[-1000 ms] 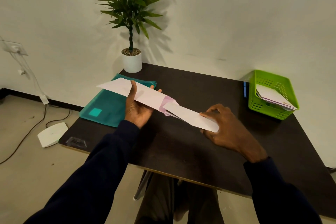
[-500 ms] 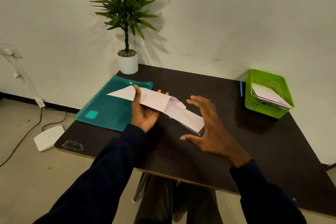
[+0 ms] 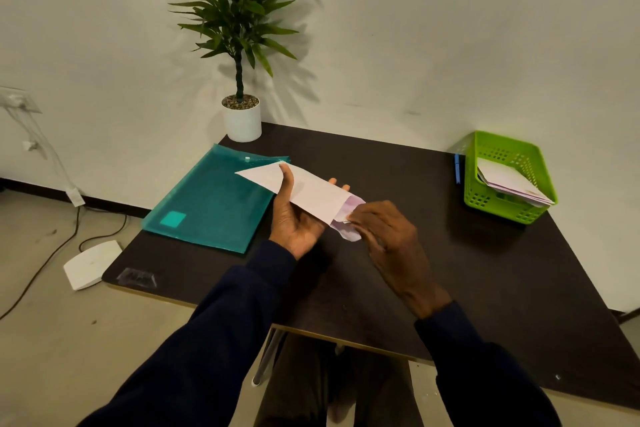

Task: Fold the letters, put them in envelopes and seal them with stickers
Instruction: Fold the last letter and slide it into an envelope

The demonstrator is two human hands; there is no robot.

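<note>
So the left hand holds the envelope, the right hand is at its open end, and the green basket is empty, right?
Not empty: the head view shows the green basket holding a stack of papers. The left hand does hold the envelope, right hand at its open end.

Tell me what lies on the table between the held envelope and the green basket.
In the head view, bare dark table, then a blue pen lying right beside the green basket, on its side facing the envelope.
</note>
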